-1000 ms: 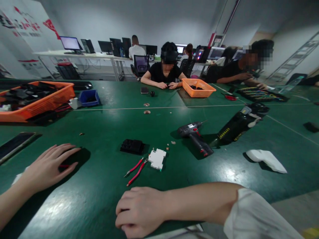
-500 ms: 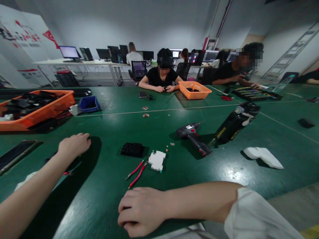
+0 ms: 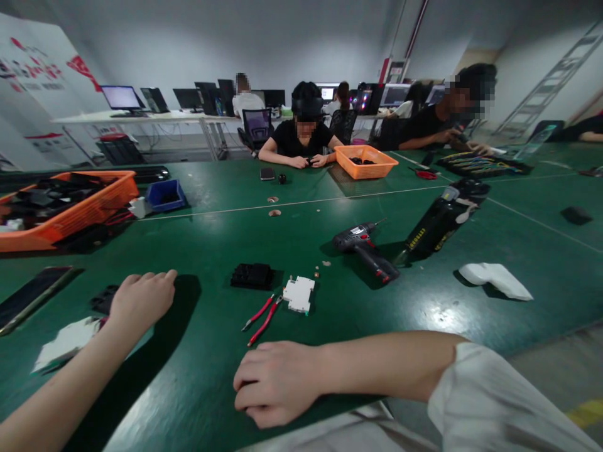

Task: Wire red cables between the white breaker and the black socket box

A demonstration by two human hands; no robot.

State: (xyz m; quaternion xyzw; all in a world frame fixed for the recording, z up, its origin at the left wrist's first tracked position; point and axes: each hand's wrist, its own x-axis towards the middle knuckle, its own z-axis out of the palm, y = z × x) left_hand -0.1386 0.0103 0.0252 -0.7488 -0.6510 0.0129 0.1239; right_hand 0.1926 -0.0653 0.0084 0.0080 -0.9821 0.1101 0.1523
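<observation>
My left hand [image 3: 144, 298] hangs over the left part of the table, fingers bent down and closed; the palm side is hidden. Close to its wrist are a small black part [image 3: 102, 301] and a white breaker-like module [image 3: 68, 342], partly covered by my forearm. At the table's near edge rests my right hand [image 3: 277, 382], its fingers curled in with nothing visible in them. Just beyond it lie red-handled pliers [image 3: 264, 319], touching or nearly touching a white circuit breaker [image 3: 298, 294]. A black ribbed block [image 3: 252, 275] sits behind the pliers.
A cordless drill [image 3: 365, 250], a black bottle-like container [image 3: 440, 220] and a white bent object [image 3: 495, 280] lie to the right. Leftward are an orange basket [image 3: 101, 207] of black parts, a blue bin [image 3: 166, 196] and a phone-like slab [image 3: 35, 298]. Co-workers sit across the table.
My left hand has moved slightly right and nearer, uncovering the small black part and more of the white module. My right hand stays on the table edge; the view has shifted a little.
</observation>
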